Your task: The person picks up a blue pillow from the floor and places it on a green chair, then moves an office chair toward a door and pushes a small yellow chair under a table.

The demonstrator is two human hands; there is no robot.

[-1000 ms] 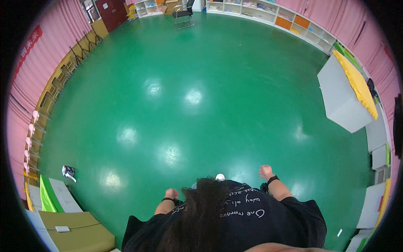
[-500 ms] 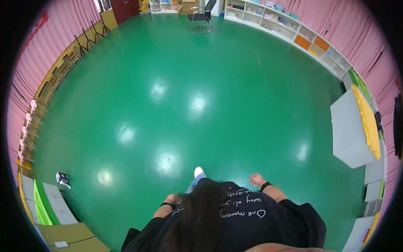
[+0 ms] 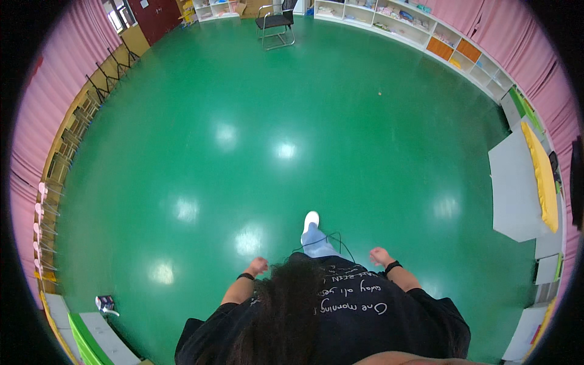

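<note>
My left hand (image 3: 258, 265) hangs low beside my body, its fingers loosely curled with nothing visible in them. A dark band circles that wrist. On the other side, my right hand (image 3: 380, 256) is held a little out from my waist, also curled and without anything showing in it. It too has a black wristband (image 3: 393, 266). Between the hands, one leg in light blue jeans (image 3: 317, 243) reaches forward, ending in a white shoe (image 3: 312, 218) on the green floor. A thin black cable (image 3: 338, 239) loops across that leg, touching neither hand.
Ahead stands a black chair (image 3: 275, 22) with metal legs. White shelving (image 3: 401, 33) lines the far right. At the right is a large grey box-shaped unit (image 3: 517, 188) with a yellow cushion. Stools and black stands (image 3: 108, 79) run along the left wall. A small package (image 3: 106, 303) lies lower left.
I have stepped forward: the leg with the white shoe now extends farther ahead, and the cable has come into sight. My left hand has swung forward. The chair has shifted left in view.
</note>
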